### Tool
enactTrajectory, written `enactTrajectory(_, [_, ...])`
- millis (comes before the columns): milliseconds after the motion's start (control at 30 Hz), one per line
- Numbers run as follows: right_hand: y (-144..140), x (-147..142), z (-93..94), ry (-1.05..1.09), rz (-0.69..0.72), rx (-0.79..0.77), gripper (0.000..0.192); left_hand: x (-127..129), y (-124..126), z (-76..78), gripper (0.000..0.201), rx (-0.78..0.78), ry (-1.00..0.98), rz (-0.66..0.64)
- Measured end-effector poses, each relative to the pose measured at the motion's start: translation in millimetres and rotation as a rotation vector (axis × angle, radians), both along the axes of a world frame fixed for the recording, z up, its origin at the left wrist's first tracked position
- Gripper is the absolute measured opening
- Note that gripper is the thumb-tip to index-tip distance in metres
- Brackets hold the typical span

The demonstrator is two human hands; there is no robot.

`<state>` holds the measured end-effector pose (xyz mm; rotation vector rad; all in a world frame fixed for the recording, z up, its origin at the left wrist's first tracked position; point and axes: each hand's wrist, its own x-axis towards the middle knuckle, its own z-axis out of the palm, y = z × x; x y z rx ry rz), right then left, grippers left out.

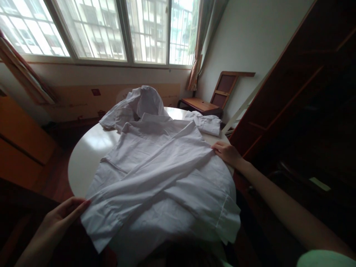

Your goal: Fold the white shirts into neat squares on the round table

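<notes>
Across the table (81,161) I pinch the shirt (158,155) slantwise: left hand (59,215) by the table's near left, right hand (226,152) farther up its right.

plain white shirt (155,163), white table (80,159), white cloth heap (148,100), orange cabinet (22,137), dark reddish-brown woodwork (300,59), tan board (69,98) with dark red square (96,92), pale green sleeve (322,259)

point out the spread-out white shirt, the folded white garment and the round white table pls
Spread-out white shirt (161,161): head view, middle of its visible cloth.
Folded white garment (209,125): head view, upper face of the bundle.
Round white table (82,160): head view, bare top at left.
</notes>
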<state>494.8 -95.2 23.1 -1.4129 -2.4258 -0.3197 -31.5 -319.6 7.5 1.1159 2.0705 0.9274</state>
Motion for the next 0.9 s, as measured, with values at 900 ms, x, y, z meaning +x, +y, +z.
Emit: enactTrajectory(900, [167,-85,28.4,0.172,-0.3,-0.241,0.037,4,-6,3.3,0.058,-0.004,-0.053,-0.077])
